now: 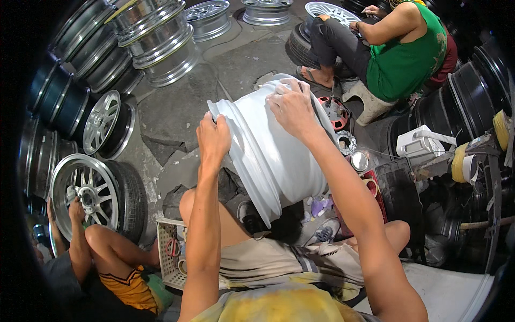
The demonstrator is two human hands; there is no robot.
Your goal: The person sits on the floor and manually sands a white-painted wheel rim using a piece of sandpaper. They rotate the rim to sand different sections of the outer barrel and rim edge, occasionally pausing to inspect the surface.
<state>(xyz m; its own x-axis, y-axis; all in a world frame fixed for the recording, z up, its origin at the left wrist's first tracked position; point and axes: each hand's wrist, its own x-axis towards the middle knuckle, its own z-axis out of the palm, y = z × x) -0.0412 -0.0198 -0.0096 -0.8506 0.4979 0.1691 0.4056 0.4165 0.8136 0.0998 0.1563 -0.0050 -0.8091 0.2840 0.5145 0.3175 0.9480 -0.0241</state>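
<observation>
A pale grey wheel rim (292,158) sits tilted in the middle, above the person's knees and shoes. The left hand (214,135) has its fingers curled around the rim's left lip; the right hand (292,106) lies over the far top of its barrel, fingers bent and slightly apart, and whether anything is beneath them I cannot tell.

Crowding its right side are a red round object (333,114), an open-topped can (359,160) and, farther right, a dark crate (398,185) and a white container (421,144). Near left stands a perforated basket (169,276); beyond it, another person grips a spoked wheel with a tyre (129,196). Stacked rims (161,45) rise far left. Far right, a person in a green top (397,67) sits beside a silver wheel (328,11).
</observation>
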